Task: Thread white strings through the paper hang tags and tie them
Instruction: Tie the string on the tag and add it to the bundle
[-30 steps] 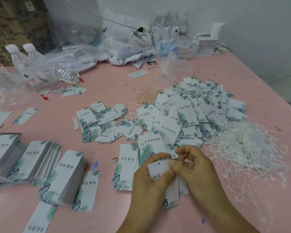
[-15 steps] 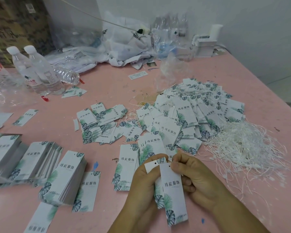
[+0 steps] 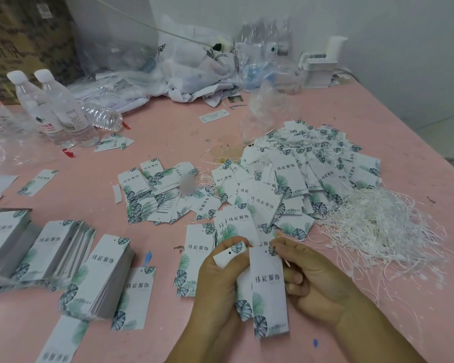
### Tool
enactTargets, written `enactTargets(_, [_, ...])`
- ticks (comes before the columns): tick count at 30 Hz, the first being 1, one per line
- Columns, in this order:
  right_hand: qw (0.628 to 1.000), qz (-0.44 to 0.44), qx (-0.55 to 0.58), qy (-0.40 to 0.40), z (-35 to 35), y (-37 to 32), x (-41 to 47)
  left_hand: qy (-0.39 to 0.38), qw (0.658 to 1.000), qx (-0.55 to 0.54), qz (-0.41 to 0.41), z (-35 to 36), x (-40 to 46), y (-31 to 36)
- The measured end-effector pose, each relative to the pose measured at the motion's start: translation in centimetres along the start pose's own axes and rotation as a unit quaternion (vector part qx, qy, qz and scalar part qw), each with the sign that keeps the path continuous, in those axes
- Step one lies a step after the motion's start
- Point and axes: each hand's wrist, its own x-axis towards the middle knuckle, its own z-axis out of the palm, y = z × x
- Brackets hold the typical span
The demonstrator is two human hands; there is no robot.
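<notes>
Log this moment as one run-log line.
left hand: holds small tag | right hand: pinches large tag | string pile: right

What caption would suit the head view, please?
Both hands hold hang tags over a pink table, strings heaped beside.

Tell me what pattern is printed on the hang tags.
White with dark teal and green palm leaf prints on the tags, clearest in the head view.

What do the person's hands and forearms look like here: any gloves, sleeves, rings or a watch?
Both are bare. The left hand and right hand wear no gloves, and no rings show on the visible fingers. No watch, band or sleeve shows on either forearm as far as the frame's bottom edge. Fingernails are short and unpainted.
</notes>
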Motion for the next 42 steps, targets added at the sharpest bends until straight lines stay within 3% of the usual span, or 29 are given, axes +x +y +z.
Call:
enactTargets(7, [0.987,-0.075,0.143,0.009,-0.1,-1.1,0.1,0.034,0.999,-0.001,0.019,-0.3,0.4,0.0])
enactTargets(10, [0.976,-0.141,0.158,0.058,-0.4,-1.8,-0.1,0.061,0.996,0.038,0.051,-0.4,0.0,-0.4])
enactTargets(13, [0.952,-0.273,-0.04,0.132,-0.1,-2.0,-1.1,0.077,0.975,0.161,0.133,-0.5,-0.5,-0.8])
enactTargets(15, [0.885,-0.353,-0.252,0.172,0.6,-1.0,-1.7,0.075,0.967,0.184,0.159,-0.4,-0.8,-1.0])
enactTargets(17, [0.836,-0.365,-0.372,0.172,1.2,0.4,-1.8,0.072,0.973,0.167,0.14,-0.3,-0.7,-1.2])
enactTargets(22, [0.751,-0.35,-0.546,0.125,2.1,2.5,-1.5,0.062,0.986,0.128,0.088,-0.6,-0.1,-1.3])
enactTargets(24, [0.756,-0.343,-0.541,0.136,2.1,2.6,-1.4,0.056,0.986,0.133,0.082,-0.7,0.0,-1.3])
enactTargets(28, [0.813,-0.3,-0.475,0.156,2.3,2.4,-1.4,0.062,0.984,0.143,0.088,-0.7,0.1,-1.5])
enactTargets(36, [0.815,-0.28,-0.477,0.173,1.8,2.0,-1.1,0.054,0.961,0.237,0.13,-0.6,-0.1,-1.5])
enactTargets(42, [0.795,-0.321,-0.482,0.181,1.9,2.5,-1.2,0.048,0.962,0.252,0.092,-0.9,0.0,-1.8])
